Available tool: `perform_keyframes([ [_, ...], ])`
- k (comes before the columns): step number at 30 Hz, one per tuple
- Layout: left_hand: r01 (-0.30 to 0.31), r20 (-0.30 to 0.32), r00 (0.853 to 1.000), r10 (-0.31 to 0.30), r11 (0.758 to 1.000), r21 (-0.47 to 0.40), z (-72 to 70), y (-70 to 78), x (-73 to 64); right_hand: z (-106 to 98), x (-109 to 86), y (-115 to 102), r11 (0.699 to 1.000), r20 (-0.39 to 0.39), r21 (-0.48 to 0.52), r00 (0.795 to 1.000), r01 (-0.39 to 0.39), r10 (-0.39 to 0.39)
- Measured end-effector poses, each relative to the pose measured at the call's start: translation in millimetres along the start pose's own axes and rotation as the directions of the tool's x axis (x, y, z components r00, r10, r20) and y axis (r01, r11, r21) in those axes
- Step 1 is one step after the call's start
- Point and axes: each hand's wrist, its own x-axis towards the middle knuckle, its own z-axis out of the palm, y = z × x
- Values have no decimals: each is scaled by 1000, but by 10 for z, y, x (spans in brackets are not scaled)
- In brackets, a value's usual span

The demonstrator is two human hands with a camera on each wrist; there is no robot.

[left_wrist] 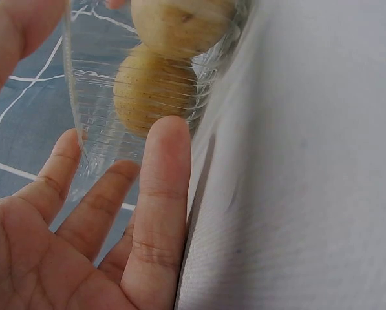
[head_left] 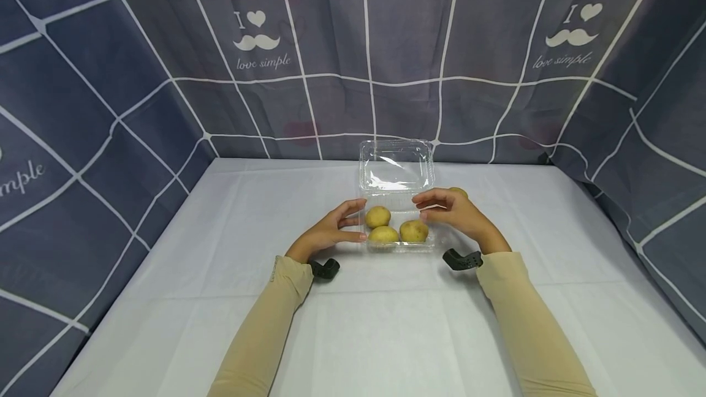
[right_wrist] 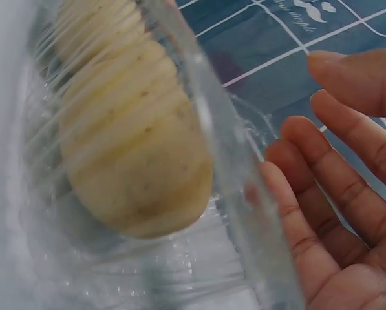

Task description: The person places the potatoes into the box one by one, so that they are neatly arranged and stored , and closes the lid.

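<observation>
A clear plastic clamshell box [head_left: 402, 249] stands on the white table with its lid [head_left: 396, 167] raised at the back. Three potatoes lie inside: one at the back left [head_left: 377, 217], one at the front left [head_left: 383, 235] and one at the right [head_left: 413, 231]. My left hand [head_left: 331, 228] is at the box's left side, its fairly straight fingers [left_wrist: 167, 155] right at the ribbed wall. On the other side, my right hand [head_left: 455, 213] holds nothing, its fingers loosely bent beside the right rim. Another potato [head_left: 458, 191] shows partly behind the right hand, outside the box.
White cloth covers the table [head_left: 375, 336]. A dark checked curtain [head_left: 331, 35] rises along the back and both sides. Black wrist mounts [head_left: 462, 259] sit by both sleeves, close over the table.
</observation>
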Motion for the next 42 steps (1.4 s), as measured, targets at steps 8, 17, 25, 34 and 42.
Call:
perform_keyframes([
  [8, -5, 7, 1000, 5, 1000, -4, 4, 10, -7, 11, -31, 21, 998, -136, 45, 990, 44, -38],
  [17, -5, 4, 1000, 5, 1000, 0, 2, 5, -6, -84, -68, 46, 990, -356, 58, 929, 127, -98],
  [25, -6, 3, 1000, 6, 1000, 3, -1, -6, 3, -231, -157, 105, 997, -469, 30, 882, 66, -44],
  [34, -3, 8, 1000, 3, 1000, -1, 5, 17, -10, -320, -213, 220, 1000, -580, 21, 814, -23, 31],
  [42, -10, 6, 1000, 10, 1000, -8, -2, -10, 8, -356, -254, 320, 987, -624, 80, 765, -141, 160],
])
